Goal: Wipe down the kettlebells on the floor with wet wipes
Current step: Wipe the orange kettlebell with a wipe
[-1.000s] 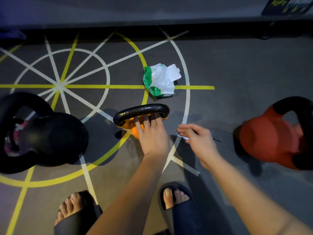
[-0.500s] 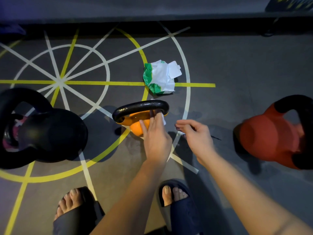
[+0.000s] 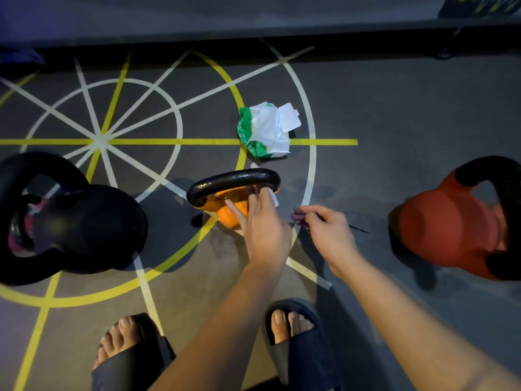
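A small orange kettlebell (image 3: 229,217) with a glossy black handle (image 3: 234,179) is parked on the grey gym floor (image 3: 394,122), right on the painted yellow and white ring lines. Most of its body is covered by the left hand (image 3: 265,230), so only a wedge of orange can be seen. The fingers are laid out fairly straight over the bell and up against the handle, and a white wet wipe (image 3: 275,198) is pressed underneath, with just a corner poking out on the right side. The right hand (image 3: 329,232) is held just beside it, off the bell. Its fingertips are bunched and motion-blurred, so whether anything is pinched there can't be told, tbh. A thin dark line (image 3: 358,228) shows behind it, and what it is can't be made out. A crumpled green-and-white wipes pack (image 3: 265,131), flap up, is lying just beyond the handle. A big all-black kettlebell (image 3: 84,224) is on the left, with something pinkish half hidden behind it. A red kettlebell (image 3: 448,230) with a black handle is on the right and is cut off by the frame edge. Toes in dark slide sandals (image 3: 304,354) are seen at the bottom.
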Tool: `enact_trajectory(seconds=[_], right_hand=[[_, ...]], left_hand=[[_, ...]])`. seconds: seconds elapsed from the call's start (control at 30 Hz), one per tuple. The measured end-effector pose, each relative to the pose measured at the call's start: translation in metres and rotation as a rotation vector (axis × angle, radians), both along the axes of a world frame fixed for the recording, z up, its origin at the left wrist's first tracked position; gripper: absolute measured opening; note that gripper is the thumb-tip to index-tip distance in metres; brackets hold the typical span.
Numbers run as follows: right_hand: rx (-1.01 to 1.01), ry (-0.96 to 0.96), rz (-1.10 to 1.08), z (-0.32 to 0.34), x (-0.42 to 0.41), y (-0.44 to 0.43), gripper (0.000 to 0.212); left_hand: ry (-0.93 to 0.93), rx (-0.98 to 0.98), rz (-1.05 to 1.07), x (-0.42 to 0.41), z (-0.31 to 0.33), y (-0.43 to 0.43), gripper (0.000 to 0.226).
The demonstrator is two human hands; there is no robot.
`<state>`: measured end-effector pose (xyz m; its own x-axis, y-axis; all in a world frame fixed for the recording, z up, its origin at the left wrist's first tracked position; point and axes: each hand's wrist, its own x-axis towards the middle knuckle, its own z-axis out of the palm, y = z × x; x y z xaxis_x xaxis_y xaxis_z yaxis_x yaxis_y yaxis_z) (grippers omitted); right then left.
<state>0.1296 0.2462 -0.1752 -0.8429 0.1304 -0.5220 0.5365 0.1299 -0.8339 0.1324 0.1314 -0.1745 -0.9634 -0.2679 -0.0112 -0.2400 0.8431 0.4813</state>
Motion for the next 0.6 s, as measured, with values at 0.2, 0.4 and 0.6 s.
enact_trajectory(seconds=[0.2, 0.4, 0.6], right_hand=[[0.032, 0.055, -0.022, 0.000, -0.001, 0.000, 0.030], [0.025, 0.021, -0.069, -0.007, 0.000, 0.004, 0.030], [-0.009, 0.040, -0.072, -0.009, -0.005, 0.002, 0.033]], left_hand=[[-0.109, -0.300, -0.133, 0.001, 0.000, -0.010, 0.054], [-0.125, -0.133, -0.046, -0.006, 0.008, -0.001, 0.041], [-0.049, 0.946, 0.290, -0.004, 0.029, 0.005, 0.046]])
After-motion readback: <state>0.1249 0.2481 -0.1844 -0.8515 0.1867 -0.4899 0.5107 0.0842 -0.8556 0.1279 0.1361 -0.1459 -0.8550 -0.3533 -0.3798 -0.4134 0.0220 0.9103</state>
